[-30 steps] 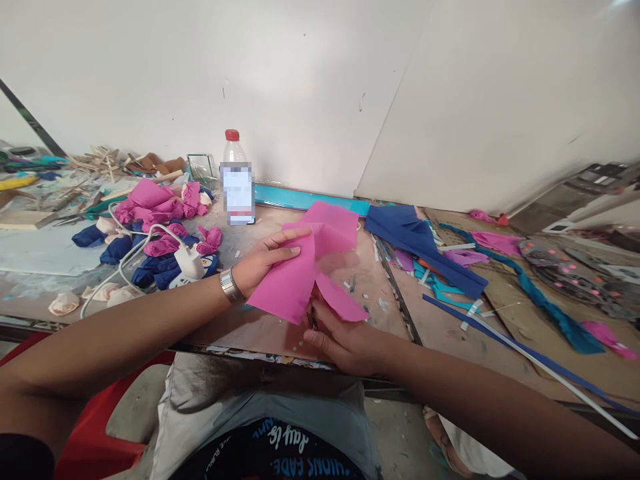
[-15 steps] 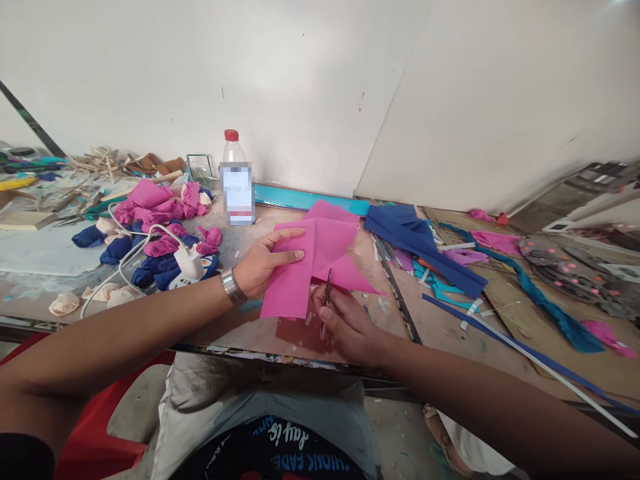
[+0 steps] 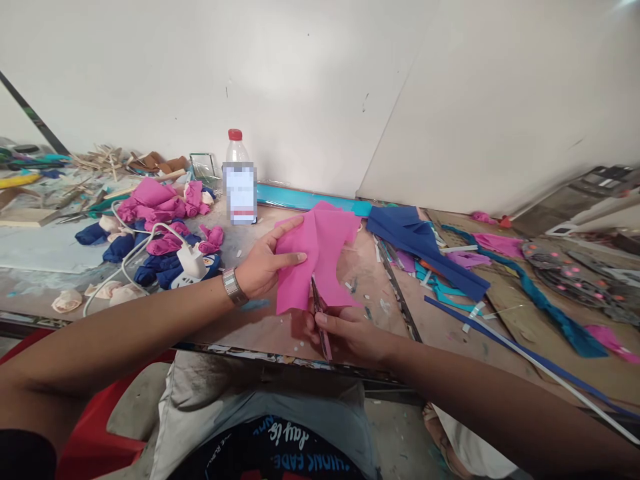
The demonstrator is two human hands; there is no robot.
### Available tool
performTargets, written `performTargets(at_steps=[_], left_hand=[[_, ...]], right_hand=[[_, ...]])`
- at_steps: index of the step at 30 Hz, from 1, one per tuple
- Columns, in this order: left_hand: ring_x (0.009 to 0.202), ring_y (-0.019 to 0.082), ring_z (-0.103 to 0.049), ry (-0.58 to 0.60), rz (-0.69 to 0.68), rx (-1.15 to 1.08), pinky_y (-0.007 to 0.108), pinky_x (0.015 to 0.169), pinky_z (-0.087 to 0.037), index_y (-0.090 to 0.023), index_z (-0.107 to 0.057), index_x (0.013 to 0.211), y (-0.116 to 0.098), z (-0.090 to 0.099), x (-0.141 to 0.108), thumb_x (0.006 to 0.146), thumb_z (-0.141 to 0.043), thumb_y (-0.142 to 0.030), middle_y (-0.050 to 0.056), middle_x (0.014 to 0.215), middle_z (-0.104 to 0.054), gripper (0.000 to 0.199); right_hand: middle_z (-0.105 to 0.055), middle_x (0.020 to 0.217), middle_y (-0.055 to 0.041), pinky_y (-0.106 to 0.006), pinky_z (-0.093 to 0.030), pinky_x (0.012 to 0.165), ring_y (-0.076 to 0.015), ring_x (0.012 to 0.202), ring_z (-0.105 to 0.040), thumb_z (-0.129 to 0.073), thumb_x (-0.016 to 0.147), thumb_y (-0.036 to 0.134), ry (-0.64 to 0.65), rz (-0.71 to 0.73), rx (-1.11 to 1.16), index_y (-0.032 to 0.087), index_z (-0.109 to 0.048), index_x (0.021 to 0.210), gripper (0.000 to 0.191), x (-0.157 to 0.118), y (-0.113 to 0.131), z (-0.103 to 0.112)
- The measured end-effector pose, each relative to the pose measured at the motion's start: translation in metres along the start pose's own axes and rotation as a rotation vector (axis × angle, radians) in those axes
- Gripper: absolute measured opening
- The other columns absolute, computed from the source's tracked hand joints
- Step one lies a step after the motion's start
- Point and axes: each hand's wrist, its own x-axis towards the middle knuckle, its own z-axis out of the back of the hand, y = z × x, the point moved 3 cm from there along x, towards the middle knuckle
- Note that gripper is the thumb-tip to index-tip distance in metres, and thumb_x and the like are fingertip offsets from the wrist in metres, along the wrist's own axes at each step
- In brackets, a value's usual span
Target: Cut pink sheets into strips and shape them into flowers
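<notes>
A pink sheet of thin fabric or crepe paper (image 3: 327, 250) is held up over the table, its lower edge split by a cut. My left hand (image 3: 270, 260) grips it by the left side, thumb in front and fingers stretched along the top. In my right hand (image 3: 350, 331) is a pair of scissors (image 3: 318, 310), blades pointing up into the lower middle of the pink sheet. The scissors' handles are partly hidden by my fingers.
A bottle with a red cap (image 3: 235, 143) stands behind a phone (image 3: 241, 193). Pink and navy bundles (image 3: 150, 207) and a white charger (image 3: 193, 260) lie left. Folded navy fabric (image 3: 405, 227), a teal strip (image 3: 555, 313) and a white stick (image 3: 540, 367) lie right.
The scissors have moved slightly left and their blades now reach into the pink sheet. The sheet's right flap has swung down and inward. My left hand keeps its hold.
</notes>
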Motion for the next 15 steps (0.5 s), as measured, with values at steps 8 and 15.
performTargets(at_steps=[8,15], left_hand=[[0.102,0.021,-0.067,0.034,0.044,0.027,0.032,0.081,-0.06,-0.027,-0.051,0.145,0.001,-0.0017,-0.0025,0.064,-0.088,-0.016,0.011,0.142,-0.058,0.09],[0.108,0.022,-0.065,0.052,-0.048,0.165,0.034,0.09,-0.058,-0.028,-0.055,0.144,0.0081,0.0065,-0.0012,0.065,-0.09,-0.02,0.009,0.143,-0.057,0.087]], right_hand=[[-0.065,0.079,-0.0009,-0.022,-0.046,0.055,-0.0106,0.064,-0.06,-0.08,0.079,0.054,0.028,0.085,0.049,0.017,-0.06,0.093,0.045,0.0058,0.0031,0.0052],[-0.065,0.071,0.0009,-0.021,-0.044,0.047,-0.0115,0.058,-0.06,-0.08,0.077,0.059,-0.019,0.131,0.028,0.018,-0.058,0.092,0.048,0.0073,0.0041,0.0068]])
